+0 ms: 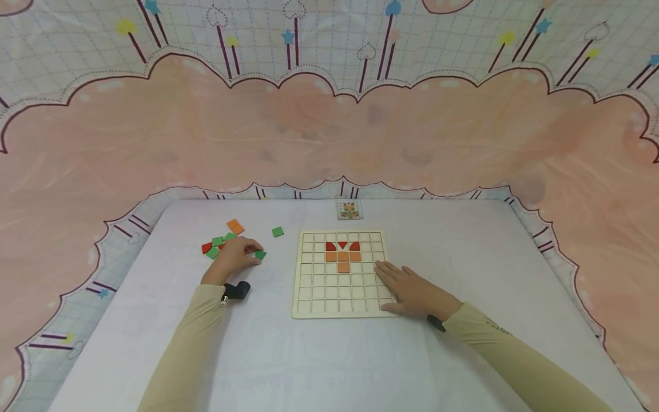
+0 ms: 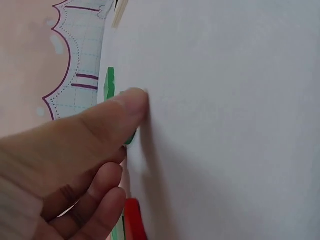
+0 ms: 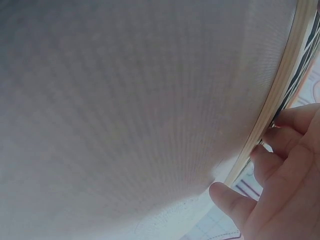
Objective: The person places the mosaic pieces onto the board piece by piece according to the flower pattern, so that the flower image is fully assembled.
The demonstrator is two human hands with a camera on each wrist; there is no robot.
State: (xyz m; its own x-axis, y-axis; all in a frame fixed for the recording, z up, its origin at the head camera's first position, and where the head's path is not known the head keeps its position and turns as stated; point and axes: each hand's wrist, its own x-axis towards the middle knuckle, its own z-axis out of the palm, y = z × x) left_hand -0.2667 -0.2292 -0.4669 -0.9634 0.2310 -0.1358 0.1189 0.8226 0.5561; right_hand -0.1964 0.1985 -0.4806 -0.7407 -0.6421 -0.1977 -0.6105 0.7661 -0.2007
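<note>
My left hand (image 1: 235, 257) pinches a green tile (image 1: 260, 255) between thumb and fingers, left of the wooden grid board (image 1: 314, 290). In the left wrist view the thumb hides most of that tile. My right hand (image 1: 414, 290) rests on the board's right edge, its fingers extended; the right wrist view shows the fingertips at the board's wooden side (image 3: 272, 95). On the board, two red quarter-round pieces flank a small red triangle (image 1: 342, 245) in one row. Below them lie orange squares (image 1: 343, 256), three in a row with another one under the middle.
Loose green tiles (image 1: 218, 241) and red pieces (image 1: 206, 248) lie around my left hand, with orange tiles (image 1: 235, 226) behind. A single green tile (image 1: 278, 232) lies nearer the board. Behind the board is a small pattern card (image 1: 349, 210) on the white table (image 1: 463, 240).
</note>
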